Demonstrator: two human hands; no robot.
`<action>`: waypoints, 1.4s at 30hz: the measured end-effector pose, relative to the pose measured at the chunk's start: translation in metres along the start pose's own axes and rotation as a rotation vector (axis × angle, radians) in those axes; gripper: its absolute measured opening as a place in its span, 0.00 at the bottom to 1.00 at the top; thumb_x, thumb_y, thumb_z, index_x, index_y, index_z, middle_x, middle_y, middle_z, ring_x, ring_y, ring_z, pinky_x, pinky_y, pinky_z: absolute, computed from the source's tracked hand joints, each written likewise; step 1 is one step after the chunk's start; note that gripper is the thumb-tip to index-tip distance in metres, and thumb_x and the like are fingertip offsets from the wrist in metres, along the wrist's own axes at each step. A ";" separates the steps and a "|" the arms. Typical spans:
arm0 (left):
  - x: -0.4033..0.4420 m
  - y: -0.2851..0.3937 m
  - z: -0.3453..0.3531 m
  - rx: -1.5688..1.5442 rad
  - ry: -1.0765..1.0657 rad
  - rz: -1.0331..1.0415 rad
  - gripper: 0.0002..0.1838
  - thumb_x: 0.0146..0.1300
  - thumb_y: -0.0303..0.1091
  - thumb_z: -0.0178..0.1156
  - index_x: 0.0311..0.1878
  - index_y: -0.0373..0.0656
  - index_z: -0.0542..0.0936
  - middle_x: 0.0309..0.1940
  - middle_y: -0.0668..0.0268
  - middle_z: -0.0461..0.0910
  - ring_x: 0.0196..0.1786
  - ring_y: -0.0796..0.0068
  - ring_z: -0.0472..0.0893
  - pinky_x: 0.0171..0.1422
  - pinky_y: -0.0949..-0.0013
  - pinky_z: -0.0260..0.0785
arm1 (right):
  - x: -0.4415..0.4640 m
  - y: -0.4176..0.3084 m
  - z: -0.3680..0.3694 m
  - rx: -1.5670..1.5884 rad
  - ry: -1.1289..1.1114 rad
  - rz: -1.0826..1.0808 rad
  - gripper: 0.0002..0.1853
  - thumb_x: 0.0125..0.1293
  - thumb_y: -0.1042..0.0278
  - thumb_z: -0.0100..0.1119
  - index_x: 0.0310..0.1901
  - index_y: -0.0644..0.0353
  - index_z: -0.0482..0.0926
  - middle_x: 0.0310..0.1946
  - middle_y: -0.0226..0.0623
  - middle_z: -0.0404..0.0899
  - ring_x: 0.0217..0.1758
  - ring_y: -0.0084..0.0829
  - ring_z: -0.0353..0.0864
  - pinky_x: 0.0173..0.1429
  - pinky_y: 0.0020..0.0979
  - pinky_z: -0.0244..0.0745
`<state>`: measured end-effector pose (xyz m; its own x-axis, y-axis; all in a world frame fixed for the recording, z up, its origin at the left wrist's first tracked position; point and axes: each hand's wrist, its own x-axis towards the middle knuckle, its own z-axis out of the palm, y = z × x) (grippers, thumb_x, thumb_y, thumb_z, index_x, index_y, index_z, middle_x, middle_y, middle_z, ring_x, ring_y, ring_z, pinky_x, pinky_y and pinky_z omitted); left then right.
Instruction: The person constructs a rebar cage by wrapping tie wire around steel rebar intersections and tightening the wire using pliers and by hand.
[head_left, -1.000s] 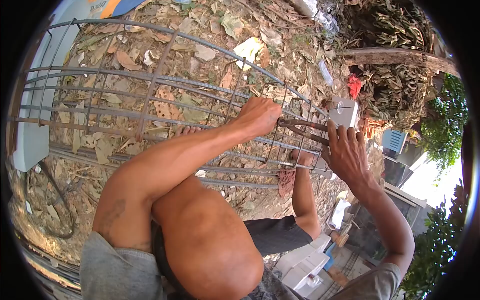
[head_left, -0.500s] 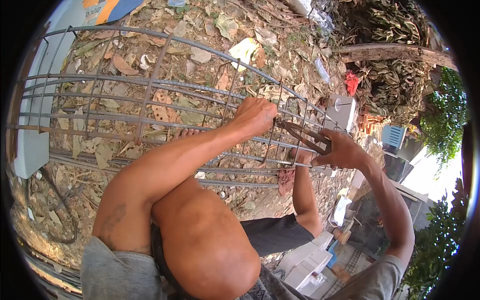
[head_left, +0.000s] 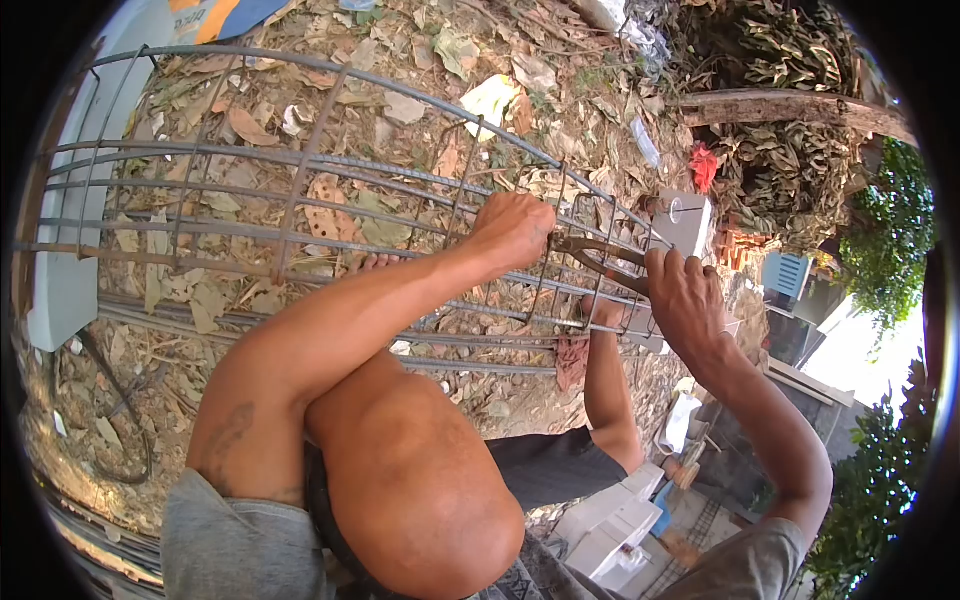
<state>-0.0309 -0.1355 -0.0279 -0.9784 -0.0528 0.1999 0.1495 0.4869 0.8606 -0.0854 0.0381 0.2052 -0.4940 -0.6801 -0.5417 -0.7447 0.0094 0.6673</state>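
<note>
A long cage of steel rebar (head_left: 291,212) stretches across the view, its lengthwise rods crossed by bent stirrups. My left hand (head_left: 515,225) is closed in a fist at one stirrup, toward the cage's right end; what its fingers grip is hidden behind the knuckles. Just right of that fist, the jaws of a pair of pincers (head_left: 598,262) meet the stirrup and a rod. My right hand (head_left: 688,300) wraps around the pincers' handles, back of the hand showing. Any tie wire at the jaws is too small to make out.
A pale block (head_left: 75,215) supports the cage's left end. Loose rods (head_left: 460,342) lie beside the cage on leaf-strewn ground. My bare knee (head_left: 420,480) rises below my left arm. A wooden beam (head_left: 790,104), red plastic (head_left: 703,166) and bricks lie toward the upper right.
My right hand has rolled over so its back and knuckles face up, and its fingers have closed around the pincers' handles, which sit closer together. My left hand has stayed in place.
</note>
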 end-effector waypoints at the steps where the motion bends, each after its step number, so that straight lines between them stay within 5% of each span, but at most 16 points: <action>1: 0.000 -0.001 0.000 0.000 -0.002 -0.003 0.05 0.47 0.17 0.60 0.21 0.37 0.81 0.24 0.43 0.83 0.29 0.46 0.87 0.33 0.49 0.78 | 0.003 0.000 -0.001 0.134 -0.104 0.053 0.30 0.67 0.57 0.65 0.65 0.66 0.75 0.37 0.41 0.81 0.36 0.37 0.82 0.42 0.45 0.79; 7: -0.004 0.004 -0.005 0.003 0.058 0.030 0.05 0.48 0.18 0.60 0.22 0.37 0.82 0.24 0.45 0.84 0.29 0.47 0.87 0.33 0.50 0.78 | 0.033 0.033 -0.031 1.010 -0.955 0.227 0.23 0.78 0.47 0.56 0.53 0.63 0.83 0.25 0.42 0.82 0.33 0.35 0.88 0.45 0.44 0.83; 9: -0.005 0.003 -0.009 0.003 0.058 0.037 0.05 0.48 0.18 0.60 0.22 0.37 0.82 0.25 0.45 0.84 0.30 0.46 0.87 0.33 0.50 0.78 | 0.038 0.035 -0.027 1.040 -0.994 0.299 0.24 0.80 0.48 0.54 0.49 0.64 0.85 0.24 0.41 0.82 0.32 0.34 0.87 0.44 0.44 0.83; 10: -0.006 0.004 -0.009 -0.004 0.056 0.042 0.04 0.48 0.18 0.60 0.22 0.37 0.82 0.25 0.45 0.84 0.30 0.46 0.87 0.33 0.50 0.78 | 0.040 0.033 -0.032 1.028 -0.900 0.335 0.20 0.75 0.50 0.62 0.43 0.63 0.87 0.23 0.44 0.82 0.30 0.41 0.88 0.44 0.48 0.82; 13: -0.004 0.003 -0.005 0.012 0.039 0.019 0.04 0.47 0.19 0.61 0.22 0.37 0.82 0.25 0.45 0.84 0.30 0.44 0.86 0.34 0.49 0.78 | 0.031 0.032 -0.033 0.639 -0.369 0.040 0.17 0.71 0.55 0.68 0.48 0.62 0.85 0.27 0.47 0.87 0.30 0.47 0.89 0.43 0.46 0.82; 14: -0.004 0.003 -0.003 0.001 0.055 0.027 0.04 0.47 0.19 0.61 0.22 0.37 0.82 0.25 0.45 0.83 0.31 0.44 0.86 0.34 0.49 0.78 | 0.029 0.029 -0.037 0.640 -0.385 0.157 0.15 0.65 0.58 0.72 0.43 0.61 0.84 0.29 0.51 0.87 0.36 0.54 0.88 0.51 0.49 0.81; 17: -0.004 0.000 0.001 -0.008 0.073 0.033 0.03 0.47 0.19 0.61 0.23 0.37 0.82 0.25 0.45 0.83 0.31 0.44 0.86 0.34 0.49 0.78 | 0.027 0.021 -0.060 0.543 -0.349 0.085 0.16 0.62 0.59 0.76 0.41 0.61 0.83 0.29 0.51 0.87 0.37 0.53 0.89 0.51 0.50 0.81; 20: -0.004 0.002 -0.006 -0.001 0.048 0.025 0.03 0.47 0.19 0.61 0.23 0.37 0.82 0.25 0.44 0.83 0.31 0.44 0.87 0.34 0.49 0.78 | 0.027 0.024 -0.035 0.497 -0.299 0.001 0.16 0.60 0.62 0.77 0.40 0.65 0.83 0.25 0.48 0.86 0.31 0.47 0.89 0.42 0.48 0.83; 23: -0.006 0.002 -0.005 0.005 0.038 0.024 0.02 0.49 0.22 0.62 0.24 0.37 0.83 0.26 0.45 0.84 0.31 0.44 0.87 0.35 0.49 0.78 | 0.047 0.042 -0.042 1.071 -0.854 0.197 0.16 0.60 0.63 0.78 0.37 0.68 0.82 0.20 0.40 0.83 0.21 0.35 0.86 0.27 0.39 0.79; 24: -0.005 0.002 -0.004 0.010 0.011 0.012 0.03 0.51 0.24 0.64 0.25 0.37 0.85 0.27 0.45 0.84 0.32 0.44 0.87 0.36 0.49 0.78 | 0.045 0.049 -0.031 1.232 -0.970 0.184 0.16 0.60 0.63 0.77 0.35 0.69 0.82 0.18 0.33 0.79 0.17 0.24 0.81 0.19 0.29 0.71; 27: -0.001 0.000 -0.007 0.035 -0.004 -0.003 0.04 0.53 0.27 0.66 0.26 0.38 0.86 0.28 0.45 0.85 0.32 0.45 0.87 0.37 0.49 0.78 | 0.045 0.049 -0.018 1.297 -1.021 0.214 0.16 0.60 0.63 0.78 0.36 0.66 0.81 0.18 0.34 0.80 0.15 0.22 0.79 0.19 0.27 0.70; 31: -0.002 0.001 -0.004 0.028 -0.009 -0.009 0.04 0.54 0.27 0.66 0.28 0.38 0.87 0.29 0.45 0.85 0.32 0.45 0.87 0.37 0.49 0.79 | 0.030 0.041 -0.025 0.695 -0.330 0.001 0.30 0.55 0.57 0.76 0.56 0.62 0.77 0.28 0.39 0.85 0.28 0.37 0.86 0.35 0.43 0.80; 32: -0.003 0.003 -0.003 0.026 -0.002 -0.006 0.04 0.54 0.27 0.66 0.28 0.38 0.87 0.29 0.45 0.86 0.32 0.45 0.87 0.37 0.49 0.79 | 0.024 0.039 -0.028 0.561 -0.111 -0.065 0.29 0.57 0.59 0.74 0.58 0.61 0.75 0.35 0.42 0.84 0.34 0.44 0.87 0.40 0.50 0.79; 36: -0.003 0.004 -0.006 0.028 -0.035 -0.025 0.04 0.55 0.26 0.65 0.28 0.37 0.87 0.29 0.46 0.86 0.33 0.47 0.88 0.38 0.49 0.79 | 0.022 0.029 -0.035 0.169 0.324 -0.162 0.23 0.65 0.55 0.71 0.51 0.62 0.76 0.35 0.42 0.81 0.35 0.46 0.88 0.37 0.52 0.80; 40: 0.000 0.007 -0.013 0.020 -0.101 -0.042 0.05 0.56 0.26 0.65 0.28 0.36 0.87 0.28 0.47 0.86 0.32 0.47 0.88 0.39 0.48 0.80 | 0.020 0.029 -0.005 0.274 0.086 -0.037 0.24 0.74 0.44 0.65 0.46 0.63 0.84 0.26 0.39 0.82 0.25 0.35 0.84 0.29 0.38 0.80; 42: 0.006 0.008 -0.020 0.020 -0.245 -0.118 0.06 0.54 0.23 0.62 0.33 0.35 0.87 0.35 0.44 0.87 0.41 0.46 0.89 0.45 0.49 0.81 | 0.029 0.040 -0.013 0.755 -0.462 0.181 0.25 0.74 0.42 0.64 0.40 0.63 0.86 0.22 0.38 0.82 0.22 0.32 0.84 0.28 0.37 0.80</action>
<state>-0.0329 -0.1498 -0.0106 -0.9946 0.1014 -0.0230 0.0318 0.5074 0.8611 -0.1233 0.0092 0.2231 -0.6417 -0.2605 -0.7213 -0.6542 0.6768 0.3376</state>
